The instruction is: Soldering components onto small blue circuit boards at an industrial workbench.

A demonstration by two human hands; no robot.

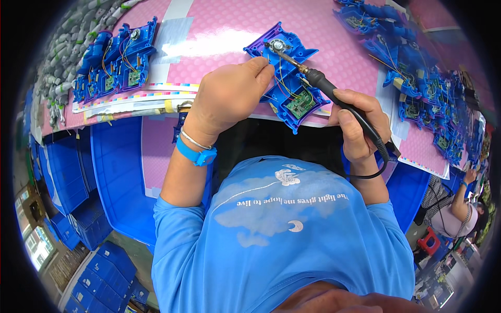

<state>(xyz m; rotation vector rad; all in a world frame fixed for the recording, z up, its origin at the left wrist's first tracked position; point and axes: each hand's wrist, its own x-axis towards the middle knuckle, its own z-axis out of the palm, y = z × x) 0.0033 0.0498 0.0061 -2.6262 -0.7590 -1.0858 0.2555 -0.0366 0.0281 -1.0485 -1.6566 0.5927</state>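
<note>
My right hand (360,122) grips a soldering iron (334,91) by its black handle. The iron's metal tip reaches the round speaker (278,46) in a blue plastic housing half (288,83). Wires run from the speaker area down to a green circuit board (300,104) in the lower part of that housing. My left hand (235,91) is beside the speaker with thumb and forefinger pinched together. What the pinch holds is too small to make out. A blue band and a bracelet circle my left wrist.
More blue housings with boards and wires lie at left (117,60) and in a heap at right (422,88). Small grey-white parts (65,57) are piled at far left. Blue bins (117,182) stand below the pink-covered table edge (209,57). Another person (462,208) is at far right.
</note>
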